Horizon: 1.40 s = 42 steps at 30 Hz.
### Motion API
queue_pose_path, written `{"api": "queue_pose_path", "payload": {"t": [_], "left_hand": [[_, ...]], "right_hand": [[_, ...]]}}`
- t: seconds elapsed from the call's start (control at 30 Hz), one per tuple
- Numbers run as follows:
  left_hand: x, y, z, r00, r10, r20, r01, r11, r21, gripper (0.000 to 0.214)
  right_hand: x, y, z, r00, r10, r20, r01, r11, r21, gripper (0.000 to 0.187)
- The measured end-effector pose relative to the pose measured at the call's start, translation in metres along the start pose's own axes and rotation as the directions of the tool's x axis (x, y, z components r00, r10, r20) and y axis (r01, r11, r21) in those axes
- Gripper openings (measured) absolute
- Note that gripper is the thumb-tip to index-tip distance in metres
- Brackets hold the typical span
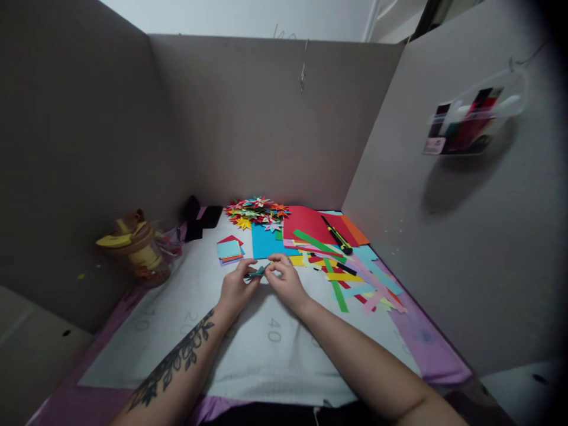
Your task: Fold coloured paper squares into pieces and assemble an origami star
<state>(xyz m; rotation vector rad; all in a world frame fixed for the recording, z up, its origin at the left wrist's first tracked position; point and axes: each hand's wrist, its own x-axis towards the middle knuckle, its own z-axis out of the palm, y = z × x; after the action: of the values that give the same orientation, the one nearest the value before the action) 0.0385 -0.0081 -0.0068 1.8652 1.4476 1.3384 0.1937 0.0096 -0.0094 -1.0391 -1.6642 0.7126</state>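
Between my two hands is a small folded piece of blue paper [256,273], held above the white mat [248,355]. My left hand [238,287] pinches it from the left, fingers closed. My right hand [285,281] has thumb and fingertips pressed together at its right end. Just beyond the left hand lies a stack of small coloured paper squares [229,249], light blue on top. Behind the hands is a larger blue sheet [267,241]. The folds of the held piece are too small to make out.
A pile of folded paper stars [257,212] sits at the back. To the right are red sheets [306,223], a yellow-black utility knife [338,236] and scattered paper strips [339,290]. A brown and yellow cup [146,254] stands left. Grey panels [275,118] enclose three sides.
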Motion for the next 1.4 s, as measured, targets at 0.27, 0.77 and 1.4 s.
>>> {"api": "queue_pose_path", "payload": {"t": [0.27,0.77,1.4], "left_hand": [[0.0009,0.0001,0.0015,1.0,-0.011,0.005,0.011,1.0,-0.028,0.032],[0.0049,0.0084,0.0033,0.99,-0.141,-0.021,0.139,0.987,-0.079,0.039],[0.0069,0.0032,0.0066,0.975,-0.203,0.09,0.218,0.948,-0.233,0.048]], "right_hand": [[0.0033,0.0025,0.0011,0.996,0.087,0.012,-0.088,0.993,0.075,0.008],[0.0003,0.004,0.0009,0.997,-0.064,-0.033,0.064,0.998,-0.014,0.011],[0.0019,0.0056,0.0045,0.999,-0.031,0.018,0.028,0.99,0.138,0.008]]}}
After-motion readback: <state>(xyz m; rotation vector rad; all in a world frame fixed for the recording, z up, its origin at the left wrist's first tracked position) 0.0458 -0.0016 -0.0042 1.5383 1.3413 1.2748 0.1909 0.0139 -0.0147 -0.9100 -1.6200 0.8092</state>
